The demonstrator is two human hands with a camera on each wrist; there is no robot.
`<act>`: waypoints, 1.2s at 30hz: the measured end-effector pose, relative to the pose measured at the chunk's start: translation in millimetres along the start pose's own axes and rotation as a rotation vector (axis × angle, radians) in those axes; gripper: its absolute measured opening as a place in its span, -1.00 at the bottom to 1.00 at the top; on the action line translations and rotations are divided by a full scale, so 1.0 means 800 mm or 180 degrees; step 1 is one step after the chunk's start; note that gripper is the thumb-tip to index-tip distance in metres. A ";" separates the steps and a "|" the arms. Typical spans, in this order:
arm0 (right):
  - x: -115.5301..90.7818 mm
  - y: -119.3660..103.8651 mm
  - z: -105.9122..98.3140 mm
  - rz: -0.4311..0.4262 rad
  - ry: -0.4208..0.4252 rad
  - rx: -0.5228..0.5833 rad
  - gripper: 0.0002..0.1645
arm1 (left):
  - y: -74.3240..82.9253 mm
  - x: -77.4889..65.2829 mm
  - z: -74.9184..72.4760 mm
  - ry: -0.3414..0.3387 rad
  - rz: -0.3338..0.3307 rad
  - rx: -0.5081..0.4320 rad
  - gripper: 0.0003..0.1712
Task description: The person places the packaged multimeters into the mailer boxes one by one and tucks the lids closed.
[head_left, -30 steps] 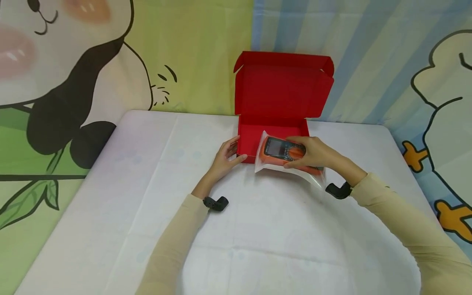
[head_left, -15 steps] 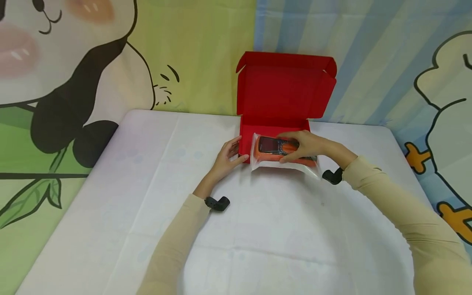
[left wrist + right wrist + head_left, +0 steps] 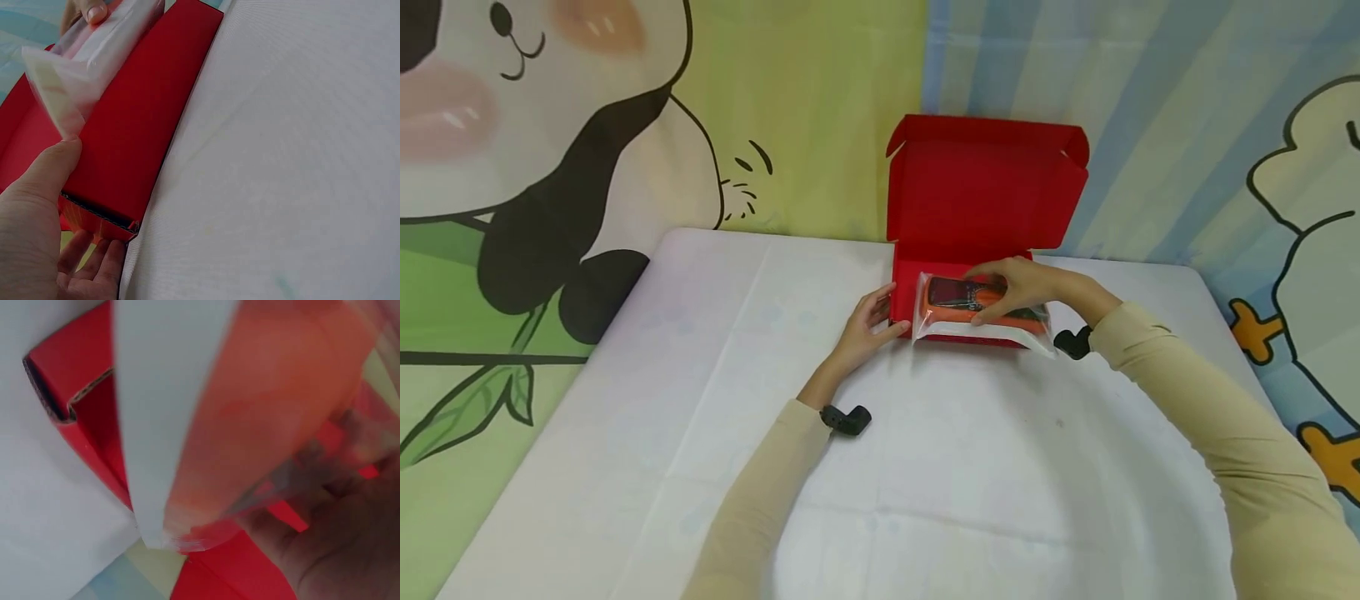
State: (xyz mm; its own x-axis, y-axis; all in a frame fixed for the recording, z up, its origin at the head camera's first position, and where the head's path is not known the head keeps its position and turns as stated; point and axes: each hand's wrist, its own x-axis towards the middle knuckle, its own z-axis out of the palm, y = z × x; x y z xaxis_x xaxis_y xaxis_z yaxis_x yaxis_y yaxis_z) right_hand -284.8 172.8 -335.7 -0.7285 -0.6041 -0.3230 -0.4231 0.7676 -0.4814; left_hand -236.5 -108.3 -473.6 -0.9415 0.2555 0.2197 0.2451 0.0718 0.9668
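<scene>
An orange multimeter (image 3: 949, 293) with a dark screen lies inside a clear plastic bag with a white strip (image 3: 165, 394) along one side. My right hand (image 3: 1028, 287) grips it from above, thumb on the near side and fingers across the far side. The bagged meter is over the open red cardboard box (image 3: 985, 187), whose near wall it partly covers. At the box's left near corner, my left hand (image 3: 859, 337) holds on, with the thumb on the front wall (image 3: 144, 106) and the fingers against the side. How far the meter's underside is from the box floor is hidden.
The box's raised lid leans back toward a printed cloth backdrop (image 3: 820, 125) behind the table. A white cloth covers the table (image 3: 955, 467). Black wrist cameras are strapped to both wrists.
My right hand has carried the bagged multimeter slightly left and farther over the box, levelling it out. The left hand stays at the box corner. The head view has shifted a little.
</scene>
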 end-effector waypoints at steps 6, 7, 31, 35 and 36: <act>0.009 0.012 0.002 0.0069 0.0162 0.0013 0.00 | -0.002 -0.003 0.009 -0.0049 -0.0027 0.0012 -0.20; 0.011 0.014 0.002 0.0056 0.0184 -0.0006 0.00 | -0.002 -0.002 0.010 -0.0067 -0.0035 0.0033 -0.19; 0.062 0.012 0.002 0.0097 0.0356 -0.0055 0.02 | 0.009 0.015 0.013 -0.0014 0.0040 0.0143 -0.19; 0.074 0.018 0.019 0.0020 0.0286 0.0110 0.02 | 0.007 0.003 0.006 -0.0010 -0.0128 0.0177 -0.18; 0.076 0.020 0.022 0.0017 0.0267 0.0148 0.03 | 0.006 0.001 0.005 -0.0006 -0.0149 0.0184 -0.17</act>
State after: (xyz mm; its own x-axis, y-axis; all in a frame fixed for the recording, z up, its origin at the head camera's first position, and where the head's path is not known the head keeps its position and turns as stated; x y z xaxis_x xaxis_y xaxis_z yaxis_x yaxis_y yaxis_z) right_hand -326.3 144.5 -377.8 -0.7741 -0.5785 -0.2571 -0.3952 0.7588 -0.5177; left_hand -234.8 -104.1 -469.2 -0.9518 0.2524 0.1742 0.2139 0.1392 0.9669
